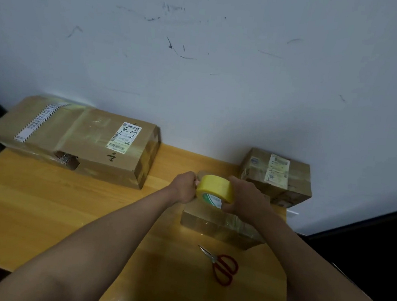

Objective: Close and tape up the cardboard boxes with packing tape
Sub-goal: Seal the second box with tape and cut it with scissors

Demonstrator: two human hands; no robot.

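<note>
Gripping the tape roll [215, 189] with both hands [185, 186] [243, 198] over the small box [210, 221] near the surface's [66, 200] right edge, find the free end first.

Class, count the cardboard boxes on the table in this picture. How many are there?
3: a long box at the far left, a small box at the far right, and a flat box under the hands. None seems hidden.

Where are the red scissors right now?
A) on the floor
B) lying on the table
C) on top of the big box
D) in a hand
B: the red scissors lie flat on the wooden table, nearer the person than the small box, while both hands are busy with the yellow tape roll.
</note>
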